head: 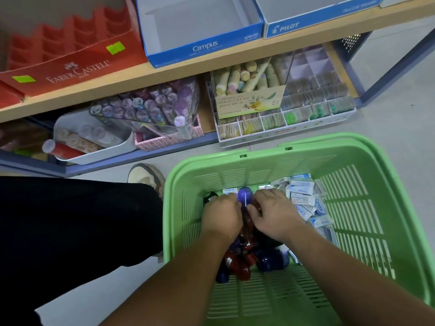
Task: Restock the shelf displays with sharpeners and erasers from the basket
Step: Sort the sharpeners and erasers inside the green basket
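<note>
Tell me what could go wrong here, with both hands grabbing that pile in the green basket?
1. The left hand and right hand grip several smooth sharpeners at once; one may slip out on the lift and drop onto the floor.
2. The erasers lie right beside the right hand in the basket, so one could get scooped up and mixed in.

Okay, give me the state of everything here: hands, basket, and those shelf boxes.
Left hand, gripping sharpeners in the basket.
Right hand, gripping sharpeners too.
Basket, on the floor, holding sharpeners and erasers.
Red display, slots empty.
Campus box, empty.
Pilot box, visible part empty.
</note>
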`<move>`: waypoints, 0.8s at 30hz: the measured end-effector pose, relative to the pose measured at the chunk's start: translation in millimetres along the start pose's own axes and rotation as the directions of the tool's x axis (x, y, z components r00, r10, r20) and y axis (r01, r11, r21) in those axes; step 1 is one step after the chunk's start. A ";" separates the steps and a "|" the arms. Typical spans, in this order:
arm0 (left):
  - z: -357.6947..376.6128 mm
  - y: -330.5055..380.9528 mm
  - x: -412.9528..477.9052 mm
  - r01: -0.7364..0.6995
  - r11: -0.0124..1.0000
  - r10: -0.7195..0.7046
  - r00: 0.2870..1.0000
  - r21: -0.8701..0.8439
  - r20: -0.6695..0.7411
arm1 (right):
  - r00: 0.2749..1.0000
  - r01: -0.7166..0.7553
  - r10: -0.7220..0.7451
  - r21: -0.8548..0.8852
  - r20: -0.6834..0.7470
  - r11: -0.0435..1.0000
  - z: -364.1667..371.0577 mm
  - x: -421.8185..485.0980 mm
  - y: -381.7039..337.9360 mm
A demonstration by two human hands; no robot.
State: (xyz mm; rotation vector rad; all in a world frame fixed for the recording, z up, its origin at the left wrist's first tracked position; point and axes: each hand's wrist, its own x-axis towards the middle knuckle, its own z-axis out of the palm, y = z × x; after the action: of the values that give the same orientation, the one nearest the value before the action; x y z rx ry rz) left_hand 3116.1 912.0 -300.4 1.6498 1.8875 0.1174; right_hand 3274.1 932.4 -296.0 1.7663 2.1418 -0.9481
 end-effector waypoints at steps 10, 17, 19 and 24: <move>6.5 -7.2 10.7 0.081 0.995 -0.087 0.991 0.064 0.101 | 0.995 0.003 0.023 0.263 -0.095 0.965 -5.7 -3.8 9.9; 13.4 -11.7 10.5 -0.145 0.977 0.130 0.986 0.154 0.107 | 0.995 0.082 -0.093 0.190 0.049 0.978 -5.8 5.8 11.8; 10.9 -10.9 13.3 -0.126 0.990 0.121 0.989 0.061 0.086 | 0.995 0.066 -0.080 0.209 0.060 0.976 -7.2 7.9 11.0; 1.7 -9.4 22.1 0.073 0.952 -0.037 0.991 -0.298 0.125 | 0.995 -0.006 -0.018 0.245 0.096 0.969 -8.8 16.3 1.4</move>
State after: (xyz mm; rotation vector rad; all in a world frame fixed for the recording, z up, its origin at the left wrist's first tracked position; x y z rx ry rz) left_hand 3108.3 929.8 -314.6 1.3664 1.7272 0.2661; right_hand 3273.3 950.8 -298.4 1.7774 2.0442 -1.3230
